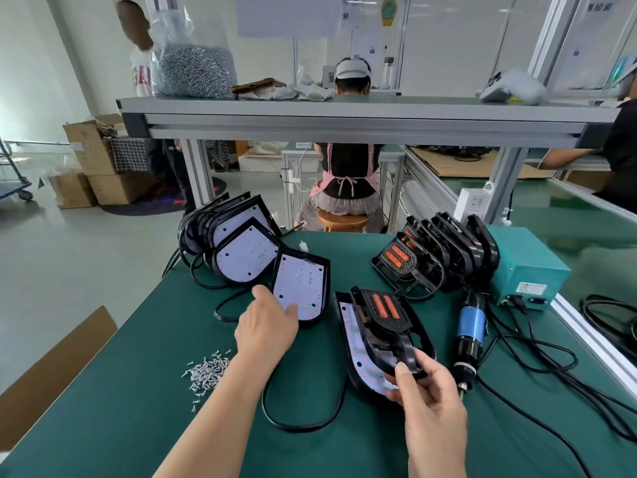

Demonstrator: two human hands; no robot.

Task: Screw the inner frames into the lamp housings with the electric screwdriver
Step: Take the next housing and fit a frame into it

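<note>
Left grip (267, 331) is open, fingers stretched flat onto the near edge of a second housing (303, 288). Right grip (427, 395) pinches the near end of the frame (386, 322), thumb on top. The frame sits tilted in the housing (356, 360) just ahead of that grip. The screwdriver (470, 326) lies on the counter (138, 426) just right of it, and loose screws (206, 370) are heaped left of the left forearm.

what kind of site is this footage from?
Most likely a lamp assembly line in a factory: stacks of lamp housings and inner frames on a green workbench, an electric screwdriver, a bag of screws on the shelf.
</note>
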